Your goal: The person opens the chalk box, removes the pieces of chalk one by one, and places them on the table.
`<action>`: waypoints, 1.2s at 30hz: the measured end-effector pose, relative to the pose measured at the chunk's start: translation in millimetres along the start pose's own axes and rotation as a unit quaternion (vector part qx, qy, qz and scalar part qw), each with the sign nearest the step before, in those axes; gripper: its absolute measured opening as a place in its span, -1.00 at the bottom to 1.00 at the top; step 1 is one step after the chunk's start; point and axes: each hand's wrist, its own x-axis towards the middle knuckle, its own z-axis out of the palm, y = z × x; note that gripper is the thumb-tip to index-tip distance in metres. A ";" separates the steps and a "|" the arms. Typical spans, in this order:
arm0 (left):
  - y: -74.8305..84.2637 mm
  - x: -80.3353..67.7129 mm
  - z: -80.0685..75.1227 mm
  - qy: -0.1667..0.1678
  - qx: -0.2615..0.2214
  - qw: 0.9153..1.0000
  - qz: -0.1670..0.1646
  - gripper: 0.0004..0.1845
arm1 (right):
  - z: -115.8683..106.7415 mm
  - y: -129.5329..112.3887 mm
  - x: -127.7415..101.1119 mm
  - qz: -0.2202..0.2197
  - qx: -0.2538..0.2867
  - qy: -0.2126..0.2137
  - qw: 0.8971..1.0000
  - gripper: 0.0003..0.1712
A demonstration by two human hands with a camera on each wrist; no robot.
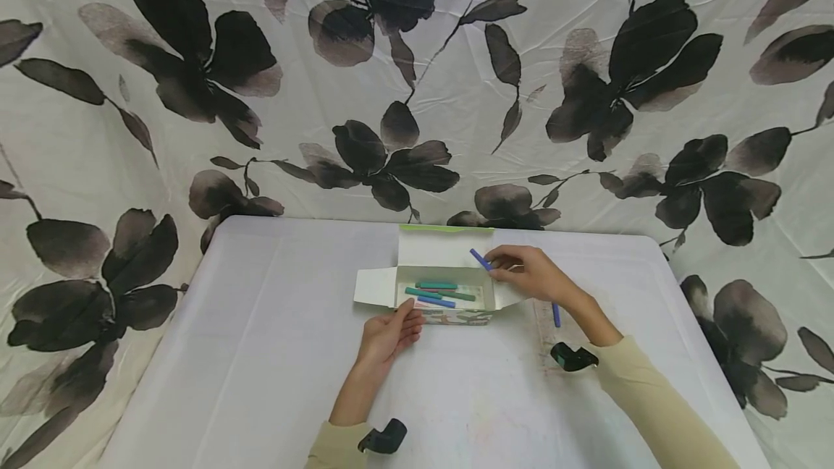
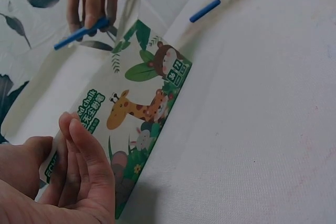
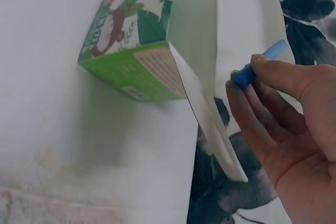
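An open chalk box (image 1: 456, 317) printed with cartoon animals stands on the table with its lid and side flaps folded out. Green, blue and reddish chalk sticks lie inside, among them a green stick (image 1: 436, 286). My left hand (image 1: 389, 335) grips the front wall near its left corner, thumb at the top edge and fingers along the printed face. Above the box's right end, my right hand (image 1: 531, 273) pinches a blue chalk stick (image 3: 265, 62) between thumb and fingertips. The stick is tilted and overlaps the raised lid in the head view.
Another blue chalk stick (image 1: 556, 315) lies on the white table (image 1: 260, 353), right of the box. Reddish smudges mark the surface near it. Behind the table hangs a floral cloth (image 1: 274, 129). The right side flap (image 3: 212, 124) sticks outward below my right hand.
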 end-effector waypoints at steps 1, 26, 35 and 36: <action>0.0 0.2 0.2 0.001 0.001 1.000 -0.001 -0.54 | -2.8 0.5 -2.0 0.005 0.002 0.007 1.000 -0.70; 1.4 -0.3 -0.7 -0.004 -0.008 1.000 -0.009 -0.52 | -44.8 39.3 -61.5 0.114 0.073 0.111 0.984 -0.48; 1.5 -0.3 -0.1 -0.004 -0.012 1.000 -0.013 -0.51 | -37.7 61.6 -83.6 0.160 0.071 0.128 0.976 -0.43; 1.6 -0.4 0.0 -0.004 -0.012 1.000 -0.013 -0.51 | -36.6 64.2 -85.7 0.164 0.072 0.131 0.975 -0.43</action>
